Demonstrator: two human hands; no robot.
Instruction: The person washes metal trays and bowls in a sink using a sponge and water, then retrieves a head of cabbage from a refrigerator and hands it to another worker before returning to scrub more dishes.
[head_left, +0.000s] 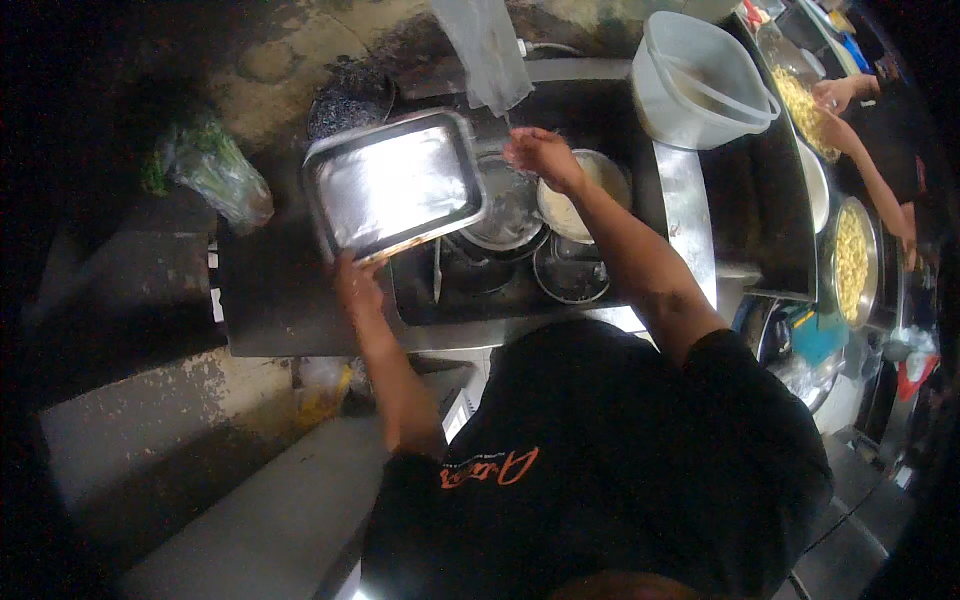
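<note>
My left hand (360, 283) grips the near left corner of a shiny rectangular metal tray (394, 182), which is tilted above the dark counter at a sink basin. Over the basin, my right hand (546, 156) has its fingers curled close together just below a hanging translucent plastic sheet or bag (491, 64); whether it touches or holds anything is too blurred to tell. Beneath my right forearm stands a round bowl with pale contents (562, 210). Left of that bowl is a round metal pan (506, 210), partly behind the tray. A clear round container (571, 274) sits nearer my body.
A white plastic bucket (697, 97) stands at the back right. Bagged leafy greens (217, 176) lie on the left. Another person's hands (836, 105) touch yellowish cut food (799, 109) at the far right, near a metal bowl of similar food (853, 262).
</note>
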